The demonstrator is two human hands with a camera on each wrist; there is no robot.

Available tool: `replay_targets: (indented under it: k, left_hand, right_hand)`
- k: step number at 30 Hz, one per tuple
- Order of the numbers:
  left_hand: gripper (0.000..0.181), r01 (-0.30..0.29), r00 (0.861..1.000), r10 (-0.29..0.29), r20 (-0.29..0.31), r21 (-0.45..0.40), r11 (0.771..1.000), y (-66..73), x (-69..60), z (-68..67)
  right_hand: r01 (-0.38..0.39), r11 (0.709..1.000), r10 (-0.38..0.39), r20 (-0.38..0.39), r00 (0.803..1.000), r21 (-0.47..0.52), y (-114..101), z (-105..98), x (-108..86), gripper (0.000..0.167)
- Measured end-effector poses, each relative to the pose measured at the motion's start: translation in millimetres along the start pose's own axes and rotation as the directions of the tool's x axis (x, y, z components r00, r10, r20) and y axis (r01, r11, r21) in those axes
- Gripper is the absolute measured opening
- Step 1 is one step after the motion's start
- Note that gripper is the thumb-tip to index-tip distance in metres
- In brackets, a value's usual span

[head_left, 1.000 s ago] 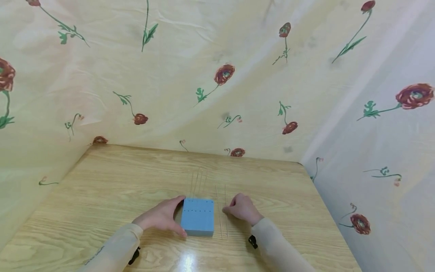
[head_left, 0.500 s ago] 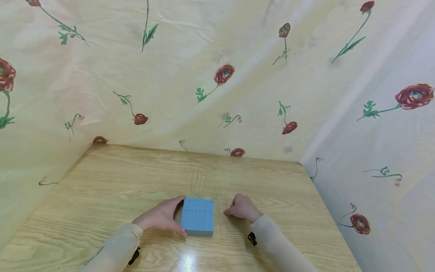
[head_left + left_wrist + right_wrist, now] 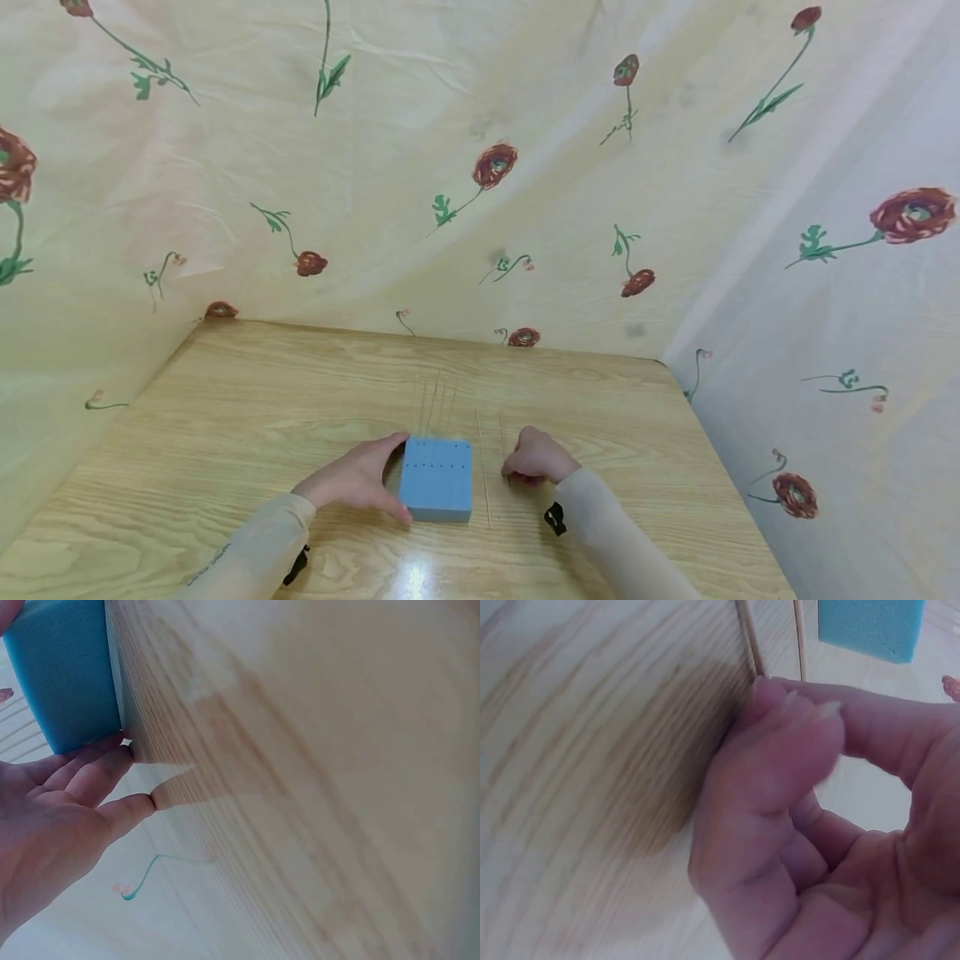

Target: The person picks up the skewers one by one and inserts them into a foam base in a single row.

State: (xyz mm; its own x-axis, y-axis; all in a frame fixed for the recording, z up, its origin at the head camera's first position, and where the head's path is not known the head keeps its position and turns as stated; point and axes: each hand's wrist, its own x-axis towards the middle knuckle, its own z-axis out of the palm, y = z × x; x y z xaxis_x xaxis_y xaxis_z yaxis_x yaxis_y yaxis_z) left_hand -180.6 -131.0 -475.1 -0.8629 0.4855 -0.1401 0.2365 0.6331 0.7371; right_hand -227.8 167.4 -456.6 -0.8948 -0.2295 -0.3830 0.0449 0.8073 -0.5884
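A blue foam block [image 3: 437, 492] sits on the table, with rows of small dark holes in its top. My left hand [image 3: 356, 479] holds it from the left, fingers at the far corner and thumb at the near corner. Several thin wooden skewers [image 3: 432, 404] stand up along its far edge. To the right of the block one skewer [image 3: 483, 469] lies on the table. Beside that one, my right hand [image 3: 538, 457] pinches another skewer [image 3: 750, 637] with thumb and fingertips, low against the wood. The curled fingers hide part of it.
The wood-grained table [image 3: 247, 400] meets a flower-printed cloth [image 3: 390, 183] that hangs behind it and along both sides. Light glares off the tabletop near the front.
My right hand has moved slightly right and toward me, and the skewer at its fingertips has shifted right with it. The left hand and the block have stayed in place.
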Motion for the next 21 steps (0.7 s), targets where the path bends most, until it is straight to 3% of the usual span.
replay_targets:
  k: [15,21]
  left_hand:
    - [0.120,-0.002,1.000,0.002,0.010,-0.023,1.000,0.7,-0.9,-0.4]
    - [0.120,-0.001,1.000,0.002,0.011,-0.023,1.000,0.4,-0.7,-0.7]
  right_hand:
    - [0.007,0.983,-0.012,0.028,1.000,0.183,2.5,-12.1,-1.1,0.017]
    - [0.086,0.960,-0.089,-0.002,0.996,0.265,-4.9,-19.7,-1.3,0.014]
